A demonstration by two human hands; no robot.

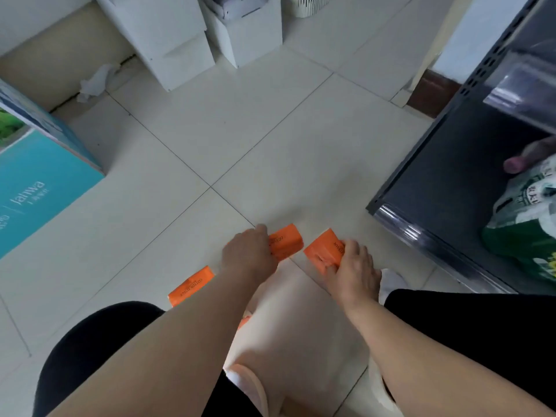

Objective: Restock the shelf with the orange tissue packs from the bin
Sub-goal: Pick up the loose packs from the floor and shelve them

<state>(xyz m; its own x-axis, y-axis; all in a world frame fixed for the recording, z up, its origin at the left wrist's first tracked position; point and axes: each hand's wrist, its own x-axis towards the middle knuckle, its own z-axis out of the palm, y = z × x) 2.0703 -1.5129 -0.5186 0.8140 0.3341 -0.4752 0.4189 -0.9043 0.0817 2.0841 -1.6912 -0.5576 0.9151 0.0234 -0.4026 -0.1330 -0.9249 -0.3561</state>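
Note:
Three orange tissue packs lie on the tiled floor in front of my knees. My left hand (248, 254) grips the middle pack (287, 240) from above, fingers curled over its left end. My right hand (352, 267) holds the right pack (323, 251), fingers wrapped on its near edge. A third orange pack (191, 285) lies loose to the left, partly behind my left forearm. The dark metal shelf (436, 164) stands to the right, its lowest board at floor level. No bin shows clearly.
A green and white bag (529, 218) sits on the shelf's bottom board, with another person's fingers (529, 159) above it. A teal carton (39, 182) stands at left. White boxes (180, 40) and crumpled paper (96, 82) lie at the back.

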